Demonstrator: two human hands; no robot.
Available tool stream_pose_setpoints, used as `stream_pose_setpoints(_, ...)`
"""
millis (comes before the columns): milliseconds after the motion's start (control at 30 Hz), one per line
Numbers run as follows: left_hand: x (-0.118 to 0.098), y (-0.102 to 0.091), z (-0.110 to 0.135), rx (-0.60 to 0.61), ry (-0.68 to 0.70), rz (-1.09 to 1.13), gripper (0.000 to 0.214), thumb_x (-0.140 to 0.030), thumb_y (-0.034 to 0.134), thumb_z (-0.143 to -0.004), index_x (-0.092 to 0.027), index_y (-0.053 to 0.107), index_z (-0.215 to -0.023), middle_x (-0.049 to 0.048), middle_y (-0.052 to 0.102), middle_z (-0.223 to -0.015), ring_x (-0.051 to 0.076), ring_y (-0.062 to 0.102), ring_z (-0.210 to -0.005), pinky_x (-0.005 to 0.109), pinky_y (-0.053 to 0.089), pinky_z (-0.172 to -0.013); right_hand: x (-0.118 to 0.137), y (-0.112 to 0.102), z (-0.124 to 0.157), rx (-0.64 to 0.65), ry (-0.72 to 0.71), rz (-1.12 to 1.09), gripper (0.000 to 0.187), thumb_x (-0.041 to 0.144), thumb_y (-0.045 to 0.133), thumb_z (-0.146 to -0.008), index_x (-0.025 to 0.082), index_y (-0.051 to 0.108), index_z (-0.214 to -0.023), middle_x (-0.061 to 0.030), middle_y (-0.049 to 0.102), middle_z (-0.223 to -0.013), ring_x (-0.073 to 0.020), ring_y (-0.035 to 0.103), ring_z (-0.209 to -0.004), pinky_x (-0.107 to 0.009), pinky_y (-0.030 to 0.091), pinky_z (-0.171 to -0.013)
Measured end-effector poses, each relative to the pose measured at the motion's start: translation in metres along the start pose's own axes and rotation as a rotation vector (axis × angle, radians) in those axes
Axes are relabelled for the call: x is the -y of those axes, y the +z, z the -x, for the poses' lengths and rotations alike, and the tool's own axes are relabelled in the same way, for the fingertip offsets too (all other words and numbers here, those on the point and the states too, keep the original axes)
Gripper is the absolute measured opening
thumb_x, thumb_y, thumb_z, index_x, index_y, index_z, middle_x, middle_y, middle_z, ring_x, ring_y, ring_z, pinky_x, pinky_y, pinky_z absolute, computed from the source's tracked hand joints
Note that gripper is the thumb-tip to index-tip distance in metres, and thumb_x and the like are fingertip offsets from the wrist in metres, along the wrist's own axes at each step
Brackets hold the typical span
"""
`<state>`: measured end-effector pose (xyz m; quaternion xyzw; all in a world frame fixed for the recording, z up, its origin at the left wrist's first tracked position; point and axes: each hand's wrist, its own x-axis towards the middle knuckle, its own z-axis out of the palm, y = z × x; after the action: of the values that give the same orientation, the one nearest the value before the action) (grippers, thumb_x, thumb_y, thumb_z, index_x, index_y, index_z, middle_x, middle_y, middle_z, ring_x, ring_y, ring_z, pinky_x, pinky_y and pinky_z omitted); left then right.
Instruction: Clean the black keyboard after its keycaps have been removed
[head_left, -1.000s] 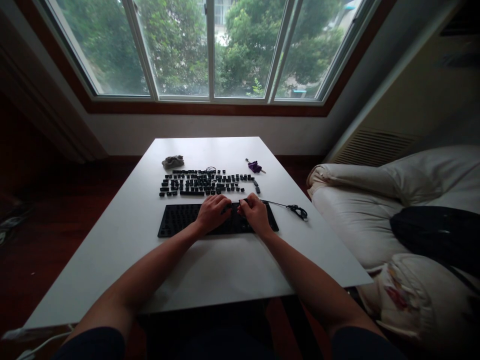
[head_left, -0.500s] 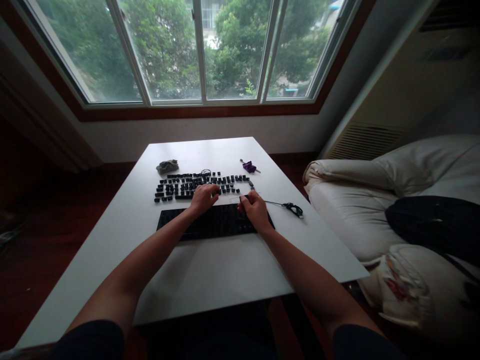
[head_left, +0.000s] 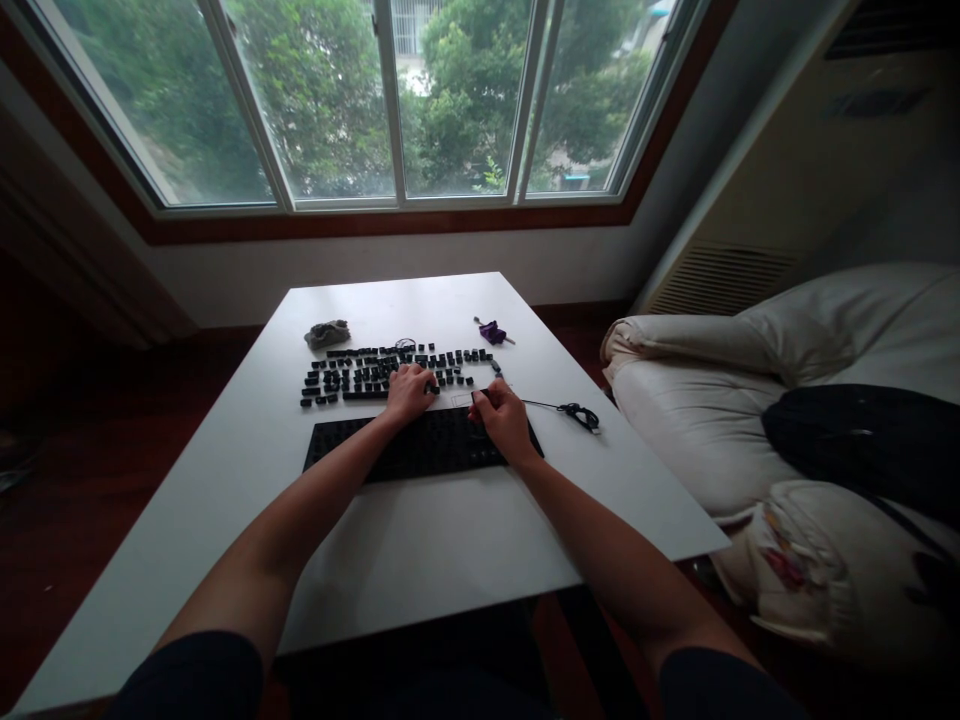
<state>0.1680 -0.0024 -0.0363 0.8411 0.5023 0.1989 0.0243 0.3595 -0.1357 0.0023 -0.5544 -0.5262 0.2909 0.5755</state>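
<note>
A black keyboard [head_left: 420,445] lies on the white table [head_left: 360,570] in front of me. Beyond it, many loose black keycaps [head_left: 358,378] are spread in rough rows. My left hand [head_left: 409,392] is at the near side of these rows, its thumb and fingers closed around what looks like a black keycap [head_left: 432,388]. Over the keyboard's right part, my right hand [head_left: 504,415] pinches a small dark piece [head_left: 480,396], whose kind I cannot make out. A thin wire-like outline [head_left: 460,401] shows just left of that piece.
A grey crumpled cloth [head_left: 328,334] lies at the far left of the table, a purple bundle [head_left: 493,332] at the far right. A coiled black cable [head_left: 580,416] rests right of the keyboard. A cream sofa [head_left: 667,400] with a dark bag [head_left: 855,440] stands to the right.
My view has shifted slightly, so everything sits a little further left. The left fingers have curled in more around the dark keycap; the right hand keeps its pinch.
</note>
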Motion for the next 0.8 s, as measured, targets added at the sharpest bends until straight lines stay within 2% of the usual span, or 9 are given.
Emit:
stream_pose_setpoints(267, 0.0, -0.003, 0.003, -0.008, 0.001, 0.004, 0.021, -0.032, 0.072, -0.078, -0.028, 0.071, -0.098, 0.0087, 0.063, -0.111, 0.033, 0.049, -0.112, 0.046, 0.038, -0.094, -0.002, 0.0, 0.0, -0.006, 0.021, 0.03, 0.036, 0.054, 0.06, -0.088, 0.026, 0.042, -0.074, 0.0015, 0.067, -0.065, -0.0197, 0.07, -0.061, -0.029, 0.055, -0.059)
stream_pose_setpoints(500, 0.002, -0.008, 0.009, -0.04, -0.019, -0.016, 0.018, -0.037, 0.068, -0.083, -0.026, 0.071, -0.098, 0.0097, 0.064, -0.109, 0.032, 0.05, -0.11, 0.046, 0.038, -0.094, 0.0, 0.001, 0.001, 0.004, 0.023, -0.002, 0.036, 0.053, 0.061, -0.087, 0.026, 0.041, -0.074, 0.0016, 0.066, -0.064, -0.02, 0.07, -0.061, -0.029, 0.055, -0.057)
stream_pose_setpoints(800, 0.004, -0.014, 0.014, -0.033, 0.012, -0.043, 0.012, -0.033, 0.064, -0.087, -0.026, 0.071, -0.095, 0.0099, 0.064, -0.109, 0.032, 0.05, -0.11, 0.046, 0.038, -0.093, -0.003, 0.001, 0.001, 0.017, 0.017, -0.009, 0.035, 0.052, 0.061, -0.088, 0.026, 0.042, -0.074, 0.0018, 0.067, -0.064, -0.0198, 0.07, -0.061, -0.03, 0.056, -0.058)
